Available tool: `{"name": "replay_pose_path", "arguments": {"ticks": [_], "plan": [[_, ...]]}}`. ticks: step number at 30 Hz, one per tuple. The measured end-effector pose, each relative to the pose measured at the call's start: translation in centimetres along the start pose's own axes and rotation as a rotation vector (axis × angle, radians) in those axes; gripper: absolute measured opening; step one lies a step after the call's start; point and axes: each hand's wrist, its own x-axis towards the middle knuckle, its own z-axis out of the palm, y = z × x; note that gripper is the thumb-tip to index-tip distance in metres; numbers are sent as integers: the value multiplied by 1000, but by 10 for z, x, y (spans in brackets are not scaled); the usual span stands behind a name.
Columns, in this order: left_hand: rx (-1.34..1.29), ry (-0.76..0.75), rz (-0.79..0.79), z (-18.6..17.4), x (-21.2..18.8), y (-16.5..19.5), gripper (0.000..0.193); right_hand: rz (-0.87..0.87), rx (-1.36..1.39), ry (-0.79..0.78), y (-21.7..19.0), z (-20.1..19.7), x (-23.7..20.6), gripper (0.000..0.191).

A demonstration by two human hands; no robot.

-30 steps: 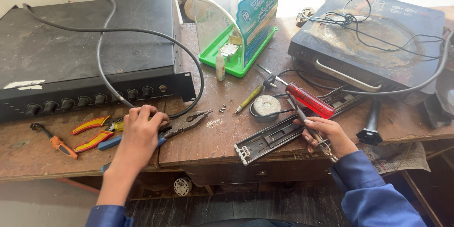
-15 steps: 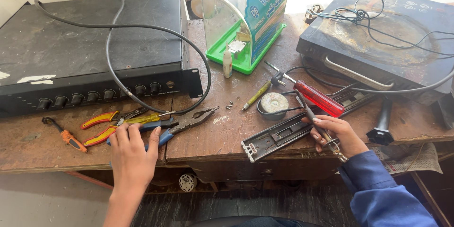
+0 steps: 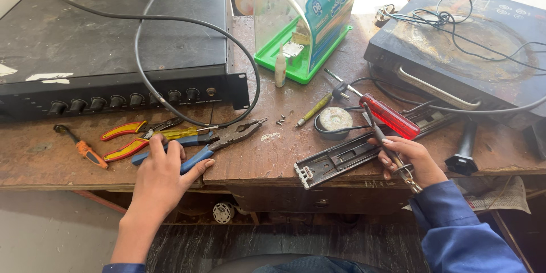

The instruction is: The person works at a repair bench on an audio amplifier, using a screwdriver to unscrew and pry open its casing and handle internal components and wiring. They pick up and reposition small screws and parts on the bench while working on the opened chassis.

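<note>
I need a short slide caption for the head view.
Left hand on blue-handled pliers; right hand holds a metal tool on a workbench.
</note>
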Motion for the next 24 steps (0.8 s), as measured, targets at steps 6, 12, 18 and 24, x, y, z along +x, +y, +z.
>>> {"name": "replay_pose_path", "arguments": {"ticks": [6, 12, 18, 24], "plan": [[-32, -30, -3, -5, 0, -1, 75, 10, -7, -7, 5, -7, 3, 51], [-89, -48, -17, -10, 1, -1, 76, 26, -10, -36, 14, -22, 16, 52], [-131, -124, -24, -15, -2, 1, 71, 34, 2, -23, 18, -24, 18, 52], [-101, -252, 30, -20, 11, -4, 63, 11, -21, -1, 18, -20, 17, 52]]}}
